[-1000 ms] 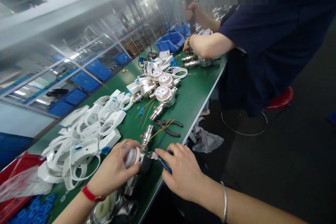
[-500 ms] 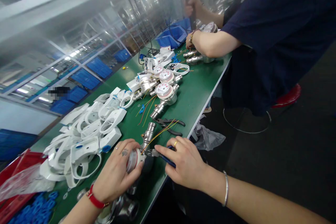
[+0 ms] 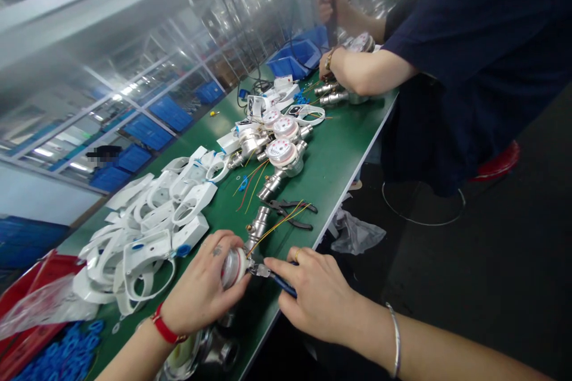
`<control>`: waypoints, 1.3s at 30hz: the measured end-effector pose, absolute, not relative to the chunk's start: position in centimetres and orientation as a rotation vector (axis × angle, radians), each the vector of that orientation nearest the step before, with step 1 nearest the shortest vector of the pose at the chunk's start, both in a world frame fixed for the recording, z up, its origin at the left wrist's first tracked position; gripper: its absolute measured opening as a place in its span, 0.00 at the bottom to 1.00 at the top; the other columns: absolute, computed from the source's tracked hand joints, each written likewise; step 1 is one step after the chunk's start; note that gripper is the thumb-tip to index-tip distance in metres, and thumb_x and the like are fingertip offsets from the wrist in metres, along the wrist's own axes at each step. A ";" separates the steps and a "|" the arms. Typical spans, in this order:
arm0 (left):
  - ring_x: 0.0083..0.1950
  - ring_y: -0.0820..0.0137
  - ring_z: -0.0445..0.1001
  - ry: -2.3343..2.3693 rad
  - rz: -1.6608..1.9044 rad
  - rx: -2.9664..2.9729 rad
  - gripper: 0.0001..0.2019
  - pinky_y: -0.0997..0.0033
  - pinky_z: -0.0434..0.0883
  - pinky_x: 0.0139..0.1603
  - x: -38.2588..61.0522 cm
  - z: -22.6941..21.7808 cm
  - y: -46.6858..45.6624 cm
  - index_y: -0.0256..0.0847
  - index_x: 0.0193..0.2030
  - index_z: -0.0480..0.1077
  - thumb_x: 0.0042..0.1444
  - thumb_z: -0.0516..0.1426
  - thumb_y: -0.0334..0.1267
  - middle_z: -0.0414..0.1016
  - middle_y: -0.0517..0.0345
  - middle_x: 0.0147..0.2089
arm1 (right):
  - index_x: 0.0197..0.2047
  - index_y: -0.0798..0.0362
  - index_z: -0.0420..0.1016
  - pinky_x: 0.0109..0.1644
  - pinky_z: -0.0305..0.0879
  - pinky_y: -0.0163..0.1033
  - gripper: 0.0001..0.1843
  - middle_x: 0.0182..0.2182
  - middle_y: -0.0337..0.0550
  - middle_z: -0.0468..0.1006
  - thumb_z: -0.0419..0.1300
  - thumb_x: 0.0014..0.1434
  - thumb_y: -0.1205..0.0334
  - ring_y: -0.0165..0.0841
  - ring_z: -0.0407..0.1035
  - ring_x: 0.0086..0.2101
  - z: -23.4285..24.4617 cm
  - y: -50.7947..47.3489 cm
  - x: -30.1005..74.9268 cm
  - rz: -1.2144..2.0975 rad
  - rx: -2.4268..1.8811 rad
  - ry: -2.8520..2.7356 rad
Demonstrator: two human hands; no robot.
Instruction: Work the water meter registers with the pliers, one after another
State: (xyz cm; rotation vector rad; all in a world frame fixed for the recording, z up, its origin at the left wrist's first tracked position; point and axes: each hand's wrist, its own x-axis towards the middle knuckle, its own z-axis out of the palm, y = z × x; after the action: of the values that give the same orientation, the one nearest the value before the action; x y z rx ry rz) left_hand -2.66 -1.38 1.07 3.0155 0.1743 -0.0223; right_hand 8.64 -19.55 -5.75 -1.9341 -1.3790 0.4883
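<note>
The meter [image 3: 233, 266] sits at the near edge of the green worktop [image 3: 333, 155], its red-rimmed dial tipped to the right. The left hand [image 3: 201, 292] has its grip closed around the meter. The right hand [image 3: 315, 294] has its grip closed on blue-handled pliers [image 3: 268, 274], whose nose meets the meter's side where yellow wires [image 3: 279, 222] lead off. Both hands hold the same pose as half a second ago, and the nose stays at the meter.

Just beyond lie a second pair of pliers [image 3: 292, 214], a row of meters [image 3: 281, 152] and, to the left, a heap of white housings [image 3: 147, 232]. A co-worker's hands [image 3: 333, 62] work at the far end. The left fingers [image 3: 218, 248] hide much of the held meter.
</note>
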 end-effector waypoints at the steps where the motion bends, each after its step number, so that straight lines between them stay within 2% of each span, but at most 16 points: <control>1: 0.51 0.59 0.64 0.178 -0.016 3.017 0.14 0.58 0.65 0.52 -2.7 1.1 -1.4 0.39 0.47 0.61 0.56 0.54 0.42 0.62 0.48 0.48 | 0.56 0.41 0.66 0.39 0.60 0.41 0.25 0.40 0.42 0.71 0.53 0.54 0.61 0.38 0.66 0.40 -5.8 -19.5 8.6 0.500 -1.938 -1.360; 4: 0.51 0.59 0.64 0.188 -0.021 3.016 0.14 0.58 0.65 0.52 -2.7 1.3 -1.6 0.39 0.47 0.61 0.56 0.54 0.42 0.62 0.48 0.48 | 0.55 0.41 0.67 0.39 0.61 0.42 0.24 0.39 0.43 0.71 0.53 0.54 0.62 0.39 0.66 0.40 -5.4 -19.6 8.5 0.497 -1.956 -1.335; 8: 0.51 0.58 0.64 0.165 -0.058 3.016 0.20 0.57 0.66 0.52 -2.6 1.3 -1.7 0.40 0.49 0.61 0.51 0.59 0.44 0.61 0.47 0.50 | 0.54 0.43 0.69 0.38 0.62 0.43 0.23 0.38 0.45 0.70 0.54 0.54 0.63 0.41 0.65 0.39 -4.3 -19.8 8.5 0.468 -2.005 -1.382; 12: 0.51 0.57 0.64 0.175 -0.065 3.022 0.21 0.56 0.66 0.52 -2.5 1.1 -1.8 0.40 0.49 0.61 0.50 0.59 0.43 0.61 0.47 0.50 | 0.57 0.46 0.67 0.39 0.63 0.43 0.25 0.41 0.49 0.69 0.54 0.55 0.64 0.43 0.63 0.42 -4.5 -19.9 7.6 0.435 -2.045 -1.345; 18: 0.51 0.58 0.64 0.202 -0.043 3.038 0.17 0.56 0.66 0.51 -2.8 1.1 -1.9 0.40 0.48 0.61 0.54 0.56 0.45 0.61 0.48 0.49 | 0.55 0.40 0.68 0.46 0.63 0.39 0.28 0.39 0.39 0.72 0.53 0.50 0.66 0.35 0.67 0.40 -7.3 -19.4 6.2 0.563 -1.836 -1.033; 25: 0.52 0.58 0.64 0.234 -0.015 3.024 0.17 0.55 0.66 0.52 -3.0 1.2 -2.0 0.39 0.49 0.63 0.56 0.54 0.45 0.62 0.47 0.50 | 0.53 0.40 0.72 0.42 0.63 0.36 0.27 0.32 0.36 0.73 0.54 0.49 0.67 0.32 0.68 0.34 -7.3 -19.4 6.2 0.681 -1.745 -0.945; 30: 0.52 0.58 0.63 0.193 -0.037 3.029 0.18 0.55 0.66 0.53 -2.7 1.2 -2.0 0.40 0.51 0.61 0.55 0.55 0.43 0.62 0.46 0.50 | 0.58 0.45 0.66 0.41 0.63 0.43 0.25 0.42 0.46 0.70 0.54 0.55 0.64 0.41 0.64 0.42 -5.9 -19.9 6.7 0.409 -1.965 -1.263; 34: 0.50 0.58 0.64 0.127 -0.059 3.040 0.17 0.56 0.66 0.51 -2.3 1.2 -2.0 0.40 0.48 0.62 0.53 0.56 0.42 0.62 0.47 0.49 | 0.56 0.51 0.66 0.37 0.62 0.44 0.23 0.39 0.49 0.69 0.56 0.56 0.64 0.42 0.62 0.40 -4.7 -19.8 8.4 0.228 -2.039 -1.523; 39: 0.49 0.58 0.65 0.133 -0.043 3.050 0.17 0.57 0.66 0.49 -2.2 1.2 -2.0 0.40 0.48 0.62 0.52 0.56 0.42 0.62 0.48 0.49 | 0.54 0.49 0.67 0.36 0.61 0.42 0.21 0.38 0.46 0.68 0.56 0.55 0.63 0.41 0.61 0.39 -4.8 -19.6 10.3 0.210 -1.973 -1.646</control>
State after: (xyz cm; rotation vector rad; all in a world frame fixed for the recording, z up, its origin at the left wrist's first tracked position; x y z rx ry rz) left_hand -2.25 -1.98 1.18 3.0502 0.1328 -0.0426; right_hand 10.31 -19.58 -4.75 -1.9732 -1.6461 0.2099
